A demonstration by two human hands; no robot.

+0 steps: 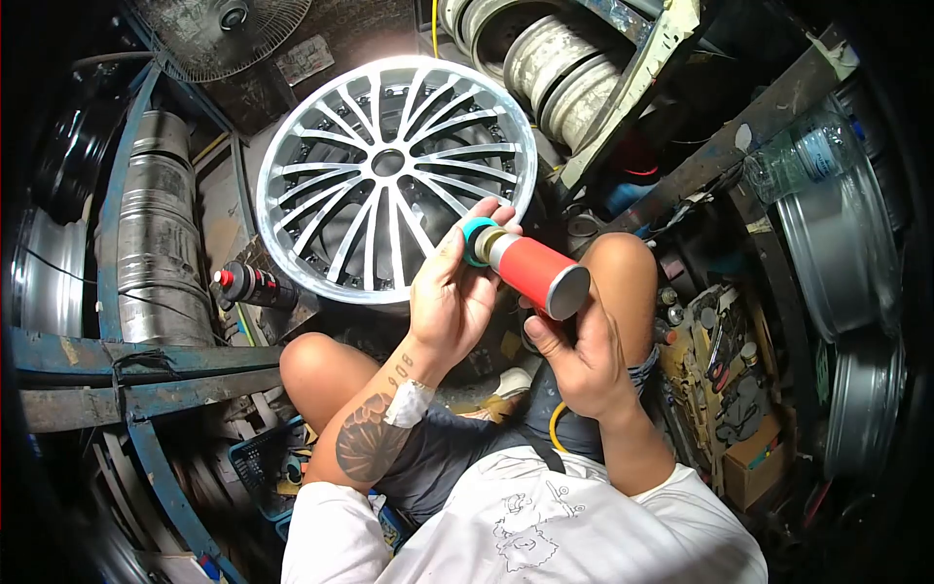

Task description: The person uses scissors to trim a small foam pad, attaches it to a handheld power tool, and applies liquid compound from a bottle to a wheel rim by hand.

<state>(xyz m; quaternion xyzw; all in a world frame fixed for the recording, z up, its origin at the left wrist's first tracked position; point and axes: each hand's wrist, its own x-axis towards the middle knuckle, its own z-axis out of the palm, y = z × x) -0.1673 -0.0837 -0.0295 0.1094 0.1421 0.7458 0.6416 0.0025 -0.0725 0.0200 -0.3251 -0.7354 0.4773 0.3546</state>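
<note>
Between my hands is a small disc sander with a red cylindrical body, a grey end cap and a brass-coloured neck. A teal disc sits at its head. My left hand, palm up, holds the disc between thumb and fingers. My right hand grips the red body from below and the right; most of its fingers are hidden behind it. Just beyond my left hand lies a silver multi-spoke wheel rim, face up, its bright spokes meeting at a round centre hole.
A dark bottle with a red cap stands left of the rim. Blue metal racks hold wheels on the left. More rims and a plastic bottle are at right, above a cluttered tool area. A fan is at the back.
</note>
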